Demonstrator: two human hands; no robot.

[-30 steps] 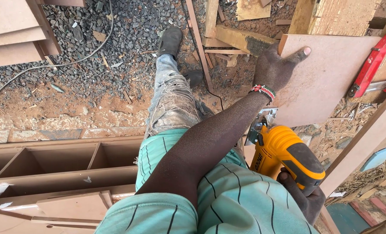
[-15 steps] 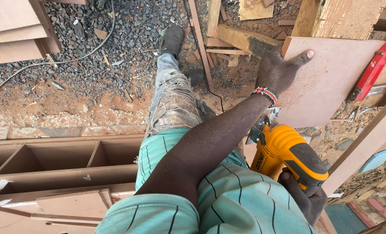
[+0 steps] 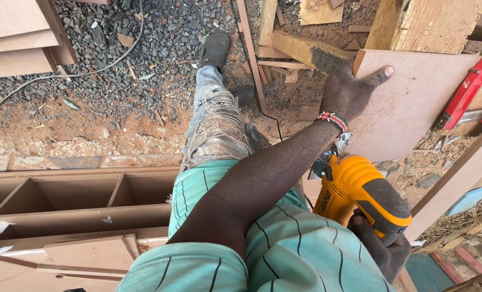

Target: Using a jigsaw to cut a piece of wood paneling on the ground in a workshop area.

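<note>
My left hand lies flat on the near left edge of a pinkish-brown board, fingers spread and thumb out along the top edge. A beaded band sits on that wrist. My right hand grips the handle of a yellow and black power tool, whose metal front end sits at the board's lower left edge under my left wrist. Fine dust covers my left forearm, which crosses over my green striped shirt.
A red clamp lies at the right by the board. Brown shelf carcasses sit at lower left. Wood offcuts, a thin cable and gravel cover the ground ahead, beside my leg in torn jeans.
The hands, board and tool hold nearly the same places; only the view has shifted very slightly.
</note>
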